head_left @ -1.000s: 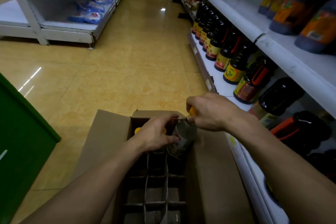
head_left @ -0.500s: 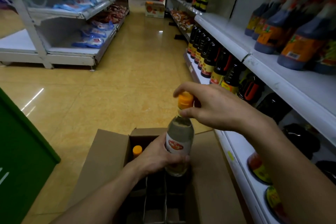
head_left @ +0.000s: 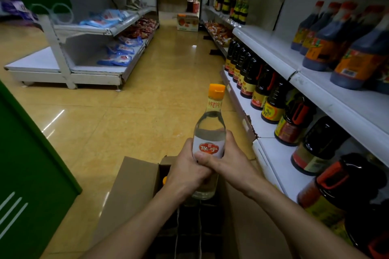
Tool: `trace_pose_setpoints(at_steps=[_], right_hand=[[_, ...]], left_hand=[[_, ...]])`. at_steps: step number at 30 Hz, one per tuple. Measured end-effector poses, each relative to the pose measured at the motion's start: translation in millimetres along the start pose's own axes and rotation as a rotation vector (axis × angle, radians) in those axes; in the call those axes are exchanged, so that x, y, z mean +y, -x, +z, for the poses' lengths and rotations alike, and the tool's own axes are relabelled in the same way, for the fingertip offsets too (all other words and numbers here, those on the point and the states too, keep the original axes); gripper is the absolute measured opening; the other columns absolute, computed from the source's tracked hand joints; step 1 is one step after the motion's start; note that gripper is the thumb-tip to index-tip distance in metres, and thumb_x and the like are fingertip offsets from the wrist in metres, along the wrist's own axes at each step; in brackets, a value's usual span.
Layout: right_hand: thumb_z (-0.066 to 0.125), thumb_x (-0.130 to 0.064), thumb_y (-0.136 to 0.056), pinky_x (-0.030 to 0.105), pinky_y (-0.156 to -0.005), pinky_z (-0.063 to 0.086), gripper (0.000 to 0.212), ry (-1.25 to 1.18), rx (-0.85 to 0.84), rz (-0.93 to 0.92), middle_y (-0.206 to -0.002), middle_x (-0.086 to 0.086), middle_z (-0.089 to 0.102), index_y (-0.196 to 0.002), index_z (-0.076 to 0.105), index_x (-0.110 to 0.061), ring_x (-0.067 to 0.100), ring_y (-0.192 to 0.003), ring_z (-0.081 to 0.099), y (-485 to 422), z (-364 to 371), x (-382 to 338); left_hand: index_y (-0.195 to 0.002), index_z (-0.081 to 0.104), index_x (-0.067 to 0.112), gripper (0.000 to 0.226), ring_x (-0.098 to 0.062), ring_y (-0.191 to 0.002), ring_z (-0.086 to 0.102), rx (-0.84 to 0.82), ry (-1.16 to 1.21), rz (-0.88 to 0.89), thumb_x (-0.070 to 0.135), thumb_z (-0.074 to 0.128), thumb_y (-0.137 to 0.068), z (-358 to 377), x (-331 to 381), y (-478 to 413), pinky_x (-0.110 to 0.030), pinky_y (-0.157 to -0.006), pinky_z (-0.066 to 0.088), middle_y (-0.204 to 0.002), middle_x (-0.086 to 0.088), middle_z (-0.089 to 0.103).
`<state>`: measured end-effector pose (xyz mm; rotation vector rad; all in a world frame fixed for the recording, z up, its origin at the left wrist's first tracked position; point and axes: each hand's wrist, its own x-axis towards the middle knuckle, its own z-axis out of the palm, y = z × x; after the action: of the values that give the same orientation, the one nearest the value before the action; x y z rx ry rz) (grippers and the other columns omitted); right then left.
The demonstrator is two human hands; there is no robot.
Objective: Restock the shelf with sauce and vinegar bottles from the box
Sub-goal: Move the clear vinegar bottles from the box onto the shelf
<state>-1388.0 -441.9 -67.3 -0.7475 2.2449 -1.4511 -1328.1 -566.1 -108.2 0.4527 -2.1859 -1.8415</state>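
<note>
One clear bottle (head_left: 209, 132) with an orange cap is held upright just above the open cardboard box (head_left: 130, 191), gripped by both hands. The left hand (head_left: 187, 172) is curled round its lower body. The right hand (head_left: 229, 164) is clamped round the label, thumb across the front. Inside the box, among cardboard dividers (head_left: 178, 221), one more orange cap (head_left: 164, 180) shows at the far left corner. To the right, the white shelf (head_left: 271, 153) carries a row of dark sauce bottles (head_left: 271, 99), too crowded to count.

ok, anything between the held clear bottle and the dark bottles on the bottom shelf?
Head view: nothing stands there. Only floor, the front rail and bare shelf board separate the clear bottle from the dark bottles.
</note>
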Motion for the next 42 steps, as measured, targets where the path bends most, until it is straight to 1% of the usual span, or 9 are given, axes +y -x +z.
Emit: trace_pose_setpoints(at_steps=[5, 9, 14, 19, 25, 30, 35, 38, 42], right_hand=[[0.084, -0.051, -0.067, 0.038, -0.089, 0.062, 0.066, 0.012, 0.074, -0.050, -0.111, -0.009, 0.071, -0.122, 0.053, -0.032, 0.005, -0.101, 0.070, 0, -7, -8], [0.087, -0.034, -0.077, 0.028, -0.081, 0.062, 0.056, -0.021, 0.107, -0.072, -0.108, -0.011, 0.071, -0.122, 0.054, -0.032, -0.002, -0.097, 0.069, 0, -13, -17], [0.089, -0.028, -0.076, 0.024, -0.074, 0.062, 0.056, -0.046, 0.135, -0.054, -0.105, -0.010, 0.073, -0.121, 0.057, -0.034, -0.002, -0.094, 0.071, 2, -17, -33], [0.090, -0.025, -0.075, 0.034, -0.079, 0.064, 0.058, -0.104, 0.127, -0.019, -0.105, -0.008, 0.076, -0.124, 0.061, -0.032, 0.006, -0.096, 0.074, 6, -30, -80], [0.088, -0.025, -0.077, 0.036, -0.084, 0.063, 0.054, -0.103, 0.119, -0.045, -0.105, -0.011, 0.075, -0.123, 0.060, -0.032, 0.003, -0.096, 0.073, 11, -77, -207], [0.082, -0.048, -0.075, 0.038, -0.087, 0.062, 0.054, -0.062, 0.143, -0.074, -0.108, -0.021, 0.073, -0.122, 0.056, -0.044, -0.001, -0.099, 0.071, 23, -132, -342], [0.078, -0.035, -0.087, 0.032, -0.086, 0.060, 0.038, -0.073, 0.170, -0.092, -0.107, -0.017, 0.074, -0.119, 0.058, -0.041, -0.003, -0.098, 0.070, 40, -190, -481], [0.077, -0.040, -0.086, 0.033, -0.087, 0.060, 0.034, -0.033, 0.186, -0.116, -0.106, -0.022, 0.073, -0.112, 0.056, -0.050, -0.002, -0.100, 0.070, 50, -215, -548], [0.076, -0.039, -0.088, 0.020, -0.081, 0.057, 0.035, -0.023, 0.252, -0.134, -0.106, -0.029, 0.070, -0.114, 0.056, -0.049, -0.008, -0.098, 0.068, 69, -248, -630]], left_hand=[[-0.126, 0.041, 0.028, 0.062, -0.009, -0.090, 0.071, 0.019, -0.003, -0.031, 0.023, 0.083, -0.081, -2, 14, 6, -0.013, -0.058, 0.054, -0.106, 0.004, 0.069], [-0.129, 0.044, 0.028, 0.061, -0.009, -0.095, 0.075, -0.093, 0.073, -0.055, 0.026, 0.083, -0.083, -11, 23, 10, -0.023, -0.075, 0.061, -0.113, 0.001, 0.071], [-0.126, 0.050, 0.031, 0.047, 0.001, -0.098, 0.073, -0.132, 0.085, -0.038, 0.031, 0.078, -0.089, -15, 40, 20, -0.023, -0.082, 0.061, -0.112, 0.009, 0.073], [-0.128, 0.052, 0.034, 0.048, -0.004, -0.108, 0.071, -0.122, 0.148, -0.057, 0.035, 0.079, -0.088, -26, 86, 29, -0.035, -0.093, 0.061, -0.118, 0.012, 0.073], [-0.130, 0.050, 0.038, 0.053, -0.003, -0.112, 0.070, -0.129, 0.126, -0.041, 0.042, 0.080, -0.086, -61, 215, 33, -0.039, -0.098, 0.058, -0.121, 0.015, 0.071], [-0.128, 0.051, 0.034, 0.047, 0.001, -0.109, 0.069, -0.177, 0.137, 0.013, 0.035, 0.076, -0.088, -91, 365, 42, -0.031, -0.092, 0.060, -0.117, 0.020, 0.071], [-0.126, 0.052, 0.032, 0.043, 0.003, -0.102, 0.071, -0.210, 0.147, 0.052, 0.032, 0.074, -0.089, -118, 509, 51, -0.020, -0.083, 0.058, -0.112, 0.021, 0.073], [-0.123, 0.054, 0.033, 0.040, 0.004, -0.103, 0.070, -0.222, 0.137, 0.082, 0.031, 0.075, -0.090, -130, 574, 56, -0.019, -0.083, 0.058, -0.111, 0.022, 0.073], [-0.123, 0.054, 0.030, 0.038, 0.005, -0.097, 0.071, -0.257, 0.124, 0.128, 0.031, 0.074, -0.091, -144, 658, 63, -0.016, -0.077, 0.056, -0.106, 0.023, 0.074]])
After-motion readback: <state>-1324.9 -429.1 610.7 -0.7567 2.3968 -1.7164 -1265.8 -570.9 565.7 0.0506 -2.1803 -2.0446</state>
